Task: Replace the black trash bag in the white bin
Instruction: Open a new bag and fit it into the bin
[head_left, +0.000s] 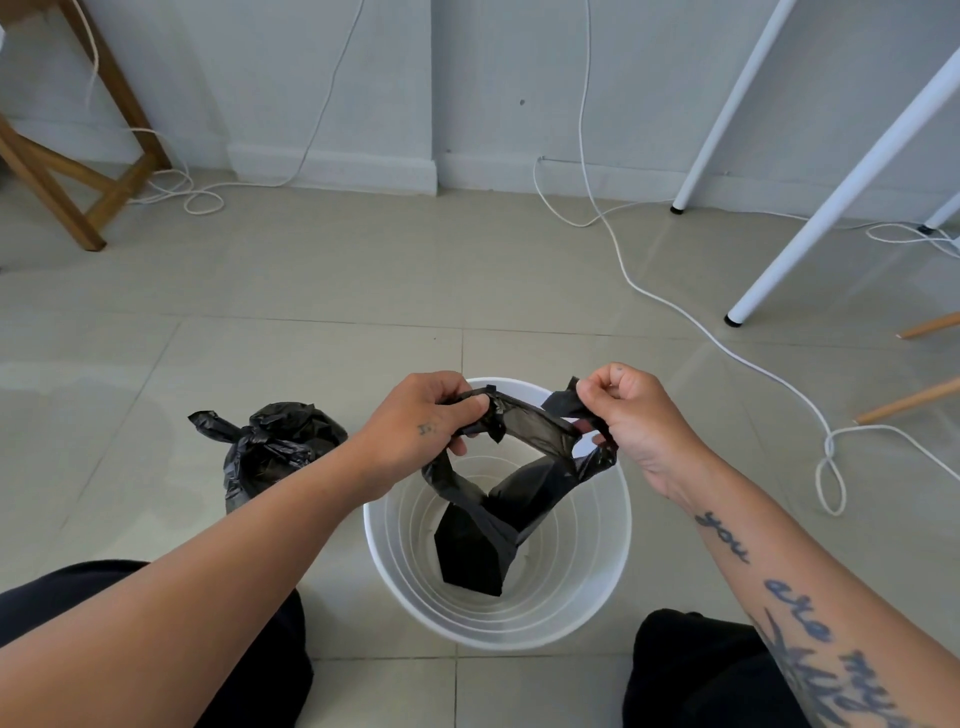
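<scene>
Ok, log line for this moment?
new bag: mouth spread, bottom in bin; left hand: grips bag; right hand: grips bag; old bag: tied, on floor

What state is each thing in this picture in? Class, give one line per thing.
new black bag, held over the bin, mouth partly pulled open, folded bottom hanging inside.
white bin, upright, not yet lined.
tied black bag, knotted shut, beside the bin.
left hand, grips the new bag's rim.
right hand, pinches the new bag's rim.
</scene>
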